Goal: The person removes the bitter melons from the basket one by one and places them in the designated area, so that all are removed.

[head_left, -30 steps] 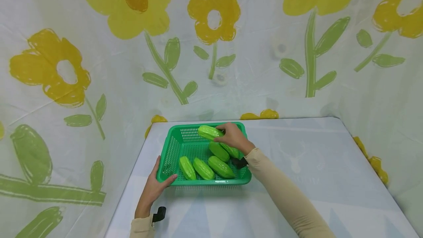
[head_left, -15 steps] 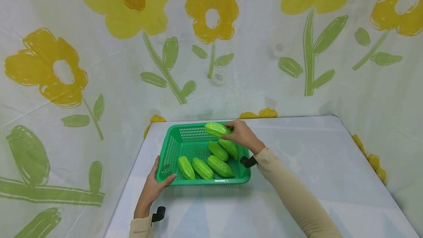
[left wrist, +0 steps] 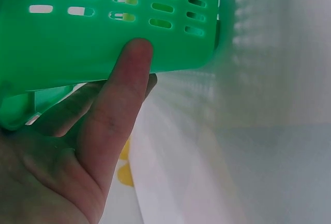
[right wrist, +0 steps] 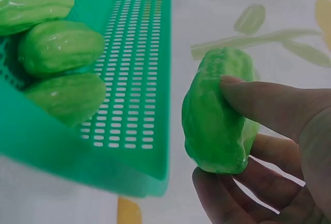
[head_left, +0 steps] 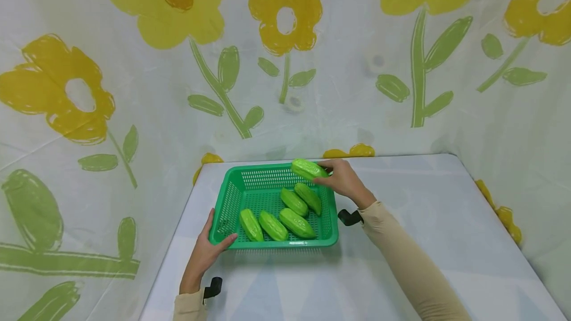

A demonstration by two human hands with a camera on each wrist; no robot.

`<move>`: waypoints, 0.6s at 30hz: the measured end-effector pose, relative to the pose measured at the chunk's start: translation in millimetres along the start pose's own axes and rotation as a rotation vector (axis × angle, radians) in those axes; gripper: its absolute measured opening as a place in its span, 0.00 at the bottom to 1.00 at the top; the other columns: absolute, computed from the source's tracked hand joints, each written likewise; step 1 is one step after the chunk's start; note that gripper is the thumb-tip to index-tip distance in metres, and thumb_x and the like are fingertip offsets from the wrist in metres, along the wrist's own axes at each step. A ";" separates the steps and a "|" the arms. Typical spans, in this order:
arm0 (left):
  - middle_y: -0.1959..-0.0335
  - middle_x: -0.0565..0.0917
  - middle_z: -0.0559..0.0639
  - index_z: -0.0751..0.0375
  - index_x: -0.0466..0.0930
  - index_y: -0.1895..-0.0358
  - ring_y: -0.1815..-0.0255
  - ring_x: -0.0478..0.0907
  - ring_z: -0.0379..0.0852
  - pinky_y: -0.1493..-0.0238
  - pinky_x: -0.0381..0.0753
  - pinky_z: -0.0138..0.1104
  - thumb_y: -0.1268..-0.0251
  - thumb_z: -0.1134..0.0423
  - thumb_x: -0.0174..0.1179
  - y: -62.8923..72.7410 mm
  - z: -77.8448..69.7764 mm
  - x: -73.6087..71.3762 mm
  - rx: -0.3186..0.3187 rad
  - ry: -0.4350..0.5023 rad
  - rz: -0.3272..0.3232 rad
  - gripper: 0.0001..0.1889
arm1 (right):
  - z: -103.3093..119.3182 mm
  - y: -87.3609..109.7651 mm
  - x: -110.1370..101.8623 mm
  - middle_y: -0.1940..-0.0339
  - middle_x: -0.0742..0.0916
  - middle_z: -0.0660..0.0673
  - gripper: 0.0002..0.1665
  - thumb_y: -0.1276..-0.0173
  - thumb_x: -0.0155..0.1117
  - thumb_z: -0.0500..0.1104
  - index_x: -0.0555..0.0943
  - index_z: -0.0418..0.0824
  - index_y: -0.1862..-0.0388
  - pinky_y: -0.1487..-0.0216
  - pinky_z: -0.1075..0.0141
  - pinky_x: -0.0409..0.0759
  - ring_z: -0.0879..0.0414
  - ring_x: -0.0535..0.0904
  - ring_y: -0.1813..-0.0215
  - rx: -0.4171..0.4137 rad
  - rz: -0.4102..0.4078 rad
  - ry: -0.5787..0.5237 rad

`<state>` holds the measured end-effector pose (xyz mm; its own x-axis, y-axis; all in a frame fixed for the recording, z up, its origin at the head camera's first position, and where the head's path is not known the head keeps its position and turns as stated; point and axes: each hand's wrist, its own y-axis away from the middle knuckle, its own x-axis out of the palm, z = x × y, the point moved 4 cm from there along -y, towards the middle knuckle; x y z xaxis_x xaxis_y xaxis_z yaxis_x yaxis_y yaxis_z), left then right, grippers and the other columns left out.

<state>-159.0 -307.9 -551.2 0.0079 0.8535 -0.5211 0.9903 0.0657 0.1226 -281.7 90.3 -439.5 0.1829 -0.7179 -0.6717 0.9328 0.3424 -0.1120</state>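
Observation:
My right hand pinches a light-green, ridged bitter melon between thumb and fingers, raised at the basket's far right corner in the head view. In the right wrist view this bitter melon is outside the basket wall, thumb on top and fingers beneath. The green perforated plastic basket holds several more bitter melons; one bitter melon lies near the front right. My left hand grips the basket's front left corner. Its thumb lies straight against the basket wall in the left wrist view.
The basket stands on a table with a pale, patterned cover. A flower-printed curtain hangs behind the table and along both sides. Black wrist mounts sit at the sleeve cuffs.
My right hand has moved right with the bitter melon, from over the basket to its far right corner. The left hand stays on the basket. The head view has shifted slightly.

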 end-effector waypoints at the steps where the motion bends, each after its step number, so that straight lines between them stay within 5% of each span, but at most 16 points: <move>1: 0.13 0.42 0.59 0.45 0.31 0.14 0.13 0.42 0.67 0.20 0.52 0.67 0.35 0.47 0.70 -0.3 -0.3 -0.1 0.002 -0.002 0.000 0.59 | -1.5 1.0 -1.4 0.44 0.88 0.33 0.34 0.33 0.75 0.46 0.79 0.31 0.33 0.52 0.54 0.87 0.40 0.84 0.44 0.001 -0.002 -0.004; 18: 0.12 0.41 0.59 0.37 0.30 0.15 0.13 0.41 0.67 0.21 0.52 0.68 0.35 0.47 0.71 -4.8 -1.6 -2.6 -0.007 0.004 0.032 0.60 | -24.1 21.0 -34.3 0.42 0.88 0.32 0.35 0.32 0.74 0.46 0.78 0.31 0.31 0.53 0.53 0.87 0.39 0.85 0.46 0.042 -0.080 0.020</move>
<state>-164.0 -309.6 -549.1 0.0386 0.8575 -0.5130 0.9885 0.0424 0.1453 -275.9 136.7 -436.5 0.1012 -0.7295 -0.6765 0.9564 0.2586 -0.1357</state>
